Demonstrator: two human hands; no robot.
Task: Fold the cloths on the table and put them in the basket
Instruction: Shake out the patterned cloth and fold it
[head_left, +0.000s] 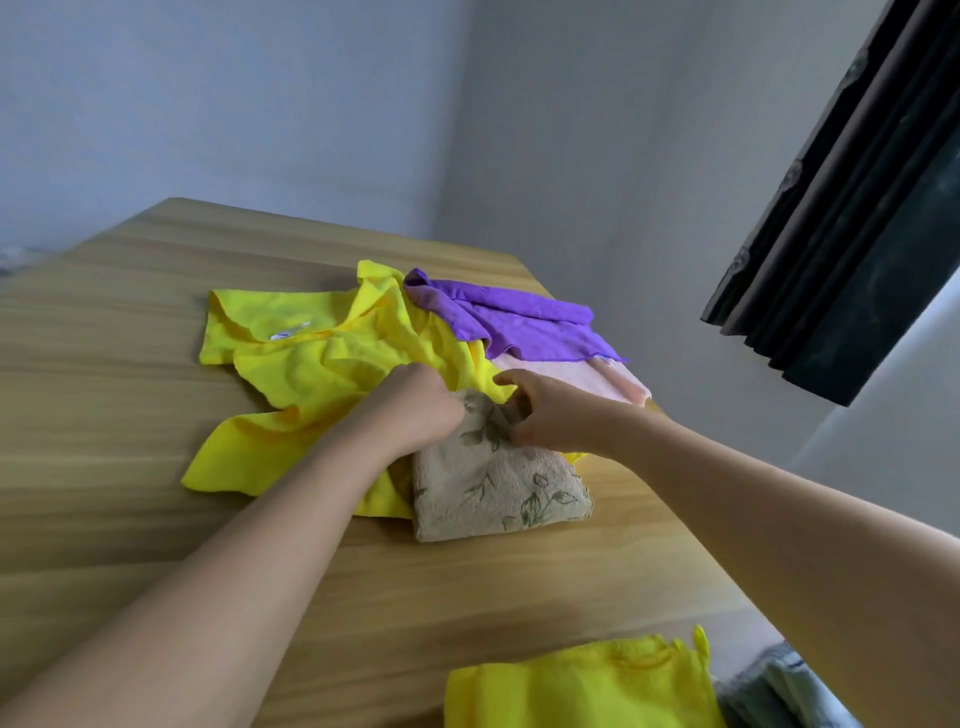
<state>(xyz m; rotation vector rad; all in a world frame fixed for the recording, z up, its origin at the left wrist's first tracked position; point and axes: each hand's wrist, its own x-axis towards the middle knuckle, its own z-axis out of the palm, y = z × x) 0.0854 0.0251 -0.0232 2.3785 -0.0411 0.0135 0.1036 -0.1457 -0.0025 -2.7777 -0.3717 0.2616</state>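
Hands, left (415, 408) and right (545, 415), each grip pinching plush beige floral towel (498, 488) (folded square) atop crumpled yellow cloths (322, 364).

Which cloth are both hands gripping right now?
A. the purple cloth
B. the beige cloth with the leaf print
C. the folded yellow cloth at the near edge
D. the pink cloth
B: the left hand and right hand both pinch the far edge of the beige leaf-print cloth, which lies partly on the crumpled yellow cloth.

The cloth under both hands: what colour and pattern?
Beige cloth with green leaf print, head view.
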